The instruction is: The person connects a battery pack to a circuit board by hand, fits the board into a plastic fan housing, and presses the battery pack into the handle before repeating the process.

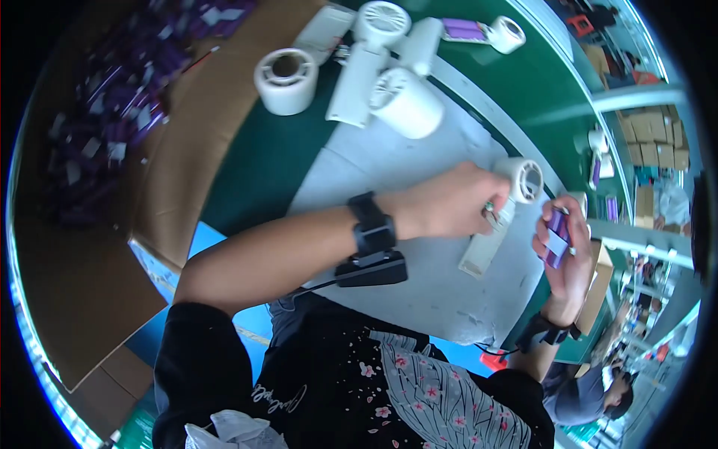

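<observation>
The left hand (449, 202) grips a white plastic fan (508, 209) by its handle over a grey mat (419, 172), which leaves bare room below the fan, near the green surface (254, 165) edge. The right hand (565, 258) closes on a purple cell (556, 238) with a pale label, just beside the fan. More white fans (389, 75) crowd the mat's far end; a brown cardboard box (97, 135) of purple cells sits left.

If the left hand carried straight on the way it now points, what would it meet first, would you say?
The left hand points toward the right hand, which holds a purple cell. It already grips the white fan, so that cell and hand would likely come first, though depth is unclear.
</observation>
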`<action>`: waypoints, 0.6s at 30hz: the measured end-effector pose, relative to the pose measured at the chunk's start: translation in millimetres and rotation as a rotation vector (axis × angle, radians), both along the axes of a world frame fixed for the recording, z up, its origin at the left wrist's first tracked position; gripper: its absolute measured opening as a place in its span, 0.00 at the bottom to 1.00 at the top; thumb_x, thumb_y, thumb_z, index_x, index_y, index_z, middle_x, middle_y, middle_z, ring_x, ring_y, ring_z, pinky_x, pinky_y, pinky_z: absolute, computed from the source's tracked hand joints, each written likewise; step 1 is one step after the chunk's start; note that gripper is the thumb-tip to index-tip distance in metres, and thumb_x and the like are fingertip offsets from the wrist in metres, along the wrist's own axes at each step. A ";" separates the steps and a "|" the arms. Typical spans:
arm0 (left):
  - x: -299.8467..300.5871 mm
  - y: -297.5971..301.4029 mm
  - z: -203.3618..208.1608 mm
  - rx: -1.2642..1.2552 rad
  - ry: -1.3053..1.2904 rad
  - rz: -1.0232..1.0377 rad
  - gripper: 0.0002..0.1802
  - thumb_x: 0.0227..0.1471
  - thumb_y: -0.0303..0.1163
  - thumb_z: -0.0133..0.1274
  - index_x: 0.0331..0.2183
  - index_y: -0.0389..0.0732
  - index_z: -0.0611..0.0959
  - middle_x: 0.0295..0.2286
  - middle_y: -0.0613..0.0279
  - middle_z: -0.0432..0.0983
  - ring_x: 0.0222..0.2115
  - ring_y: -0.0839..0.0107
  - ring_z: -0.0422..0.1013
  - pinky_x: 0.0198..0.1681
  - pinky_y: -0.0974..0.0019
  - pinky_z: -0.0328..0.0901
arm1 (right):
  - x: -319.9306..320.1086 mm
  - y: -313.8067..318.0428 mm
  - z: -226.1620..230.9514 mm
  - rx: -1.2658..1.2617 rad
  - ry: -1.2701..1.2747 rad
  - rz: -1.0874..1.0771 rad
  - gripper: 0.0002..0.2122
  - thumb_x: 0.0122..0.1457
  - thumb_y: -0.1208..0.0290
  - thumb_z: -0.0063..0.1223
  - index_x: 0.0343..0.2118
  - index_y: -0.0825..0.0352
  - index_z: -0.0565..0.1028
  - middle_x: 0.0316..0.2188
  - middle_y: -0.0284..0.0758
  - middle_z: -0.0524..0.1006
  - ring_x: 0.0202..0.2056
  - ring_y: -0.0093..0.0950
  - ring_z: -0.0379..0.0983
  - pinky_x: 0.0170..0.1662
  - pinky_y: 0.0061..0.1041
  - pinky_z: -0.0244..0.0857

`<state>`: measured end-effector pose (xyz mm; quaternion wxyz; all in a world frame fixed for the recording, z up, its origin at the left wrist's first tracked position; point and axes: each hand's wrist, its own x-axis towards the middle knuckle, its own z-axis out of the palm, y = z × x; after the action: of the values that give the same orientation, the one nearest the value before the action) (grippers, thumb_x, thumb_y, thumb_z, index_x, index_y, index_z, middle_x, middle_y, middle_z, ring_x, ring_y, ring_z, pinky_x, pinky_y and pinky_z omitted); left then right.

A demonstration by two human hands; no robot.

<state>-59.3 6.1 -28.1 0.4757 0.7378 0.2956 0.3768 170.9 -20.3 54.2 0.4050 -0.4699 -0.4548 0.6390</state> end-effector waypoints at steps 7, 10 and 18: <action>26.5 -7.9 25.3 -0.168 0.083 -0.158 0.13 0.42 0.22 0.63 0.33 0.37 0.79 0.24 0.61 0.76 0.25 0.72 0.71 0.32 0.69 0.68 | 26.8 -27.8 -41.7 0.275 -0.207 0.028 0.09 0.55 0.76 0.49 0.39 0.68 0.71 0.32 0.34 0.70 0.24 0.21 0.63 0.27 0.17 0.58; 28.5 -9.9 28.5 -0.169 0.082 -0.181 0.13 0.43 0.20 0.61 0.34 0.37 0.79 0.26 0.62 0.76 0.26 0.73 0.72 0.33 0.69 0.68 | 21.9 -34.8 -38.0 0.490 -0.479 0.070 0.09 0.51 0.80 0.54 0.36 0.68 0.71 0.33 0.35 0.70 0.26 0.21 0.65 0.29 0.18 0.59; 31.7 -12.1 27.1 -0.193 0.061 -0.173 0.11 0.44 0.18 0.59 0.34 0.36 0.79 0.30 0.62 0.76 0.29 0.73 0.72 0.34 0.71 0.68 | 21.2 -32.9 -45.7 0.730 -0.627 0.093 0.15 0.41 0.83 0.65 0.33 0.67 0.74 0.30 0.37 0.73 0.28 0.26 0.71 0.30 0.20 0.65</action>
<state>-27.5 -5.9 -1.0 0.5659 0.7226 0.2801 0.2815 192.1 -53.3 8.5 0.3577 -0.4461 -0.7702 0.2826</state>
